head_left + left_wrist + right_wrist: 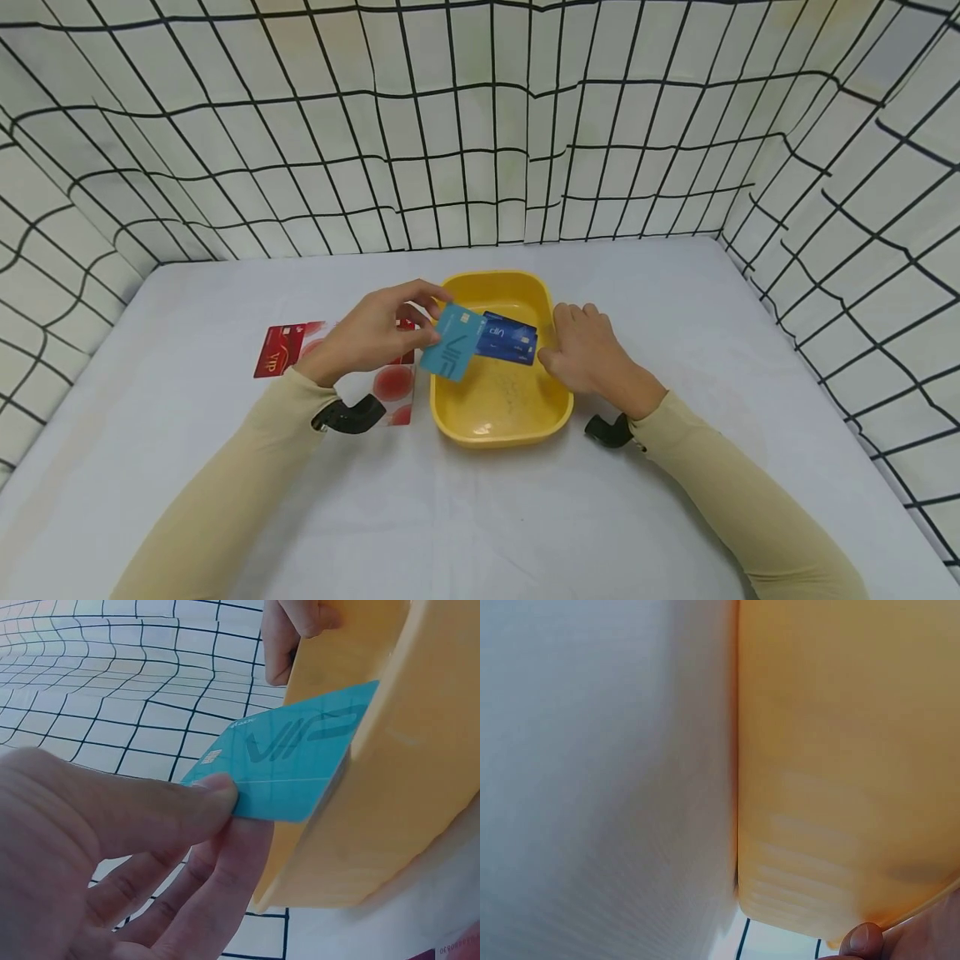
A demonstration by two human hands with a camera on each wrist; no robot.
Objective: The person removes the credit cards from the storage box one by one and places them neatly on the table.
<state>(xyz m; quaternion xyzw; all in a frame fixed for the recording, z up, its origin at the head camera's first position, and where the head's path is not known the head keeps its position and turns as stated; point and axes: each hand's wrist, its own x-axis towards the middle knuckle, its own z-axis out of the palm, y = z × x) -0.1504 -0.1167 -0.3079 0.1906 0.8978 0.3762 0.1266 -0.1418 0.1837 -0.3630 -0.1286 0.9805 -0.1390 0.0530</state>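
A teal VIP card (296, 754) is pinched between the thumb and fingers of my left hand (378, 333). It is held at the left rim of a yellow plastic basin (502, 417), with part of it over the inside. Blue VIP cards (507, 339) lie overlapping inside the basin. My right hand (588, 350) grips the basin's right rim, its fingers curled over the edge. In the right wrist view the basin's outer wall fills the right side, and only a fingertip and part of the hand show at the bottom.
Left of the basin, a red VIP card (279, 350) and a white sheet or card with red circles (393, 383) lie on the white tabletop (487, 525), partly hidden by the left hand. A black wire grid (450, 158) backed with white stands behind and along both sides.
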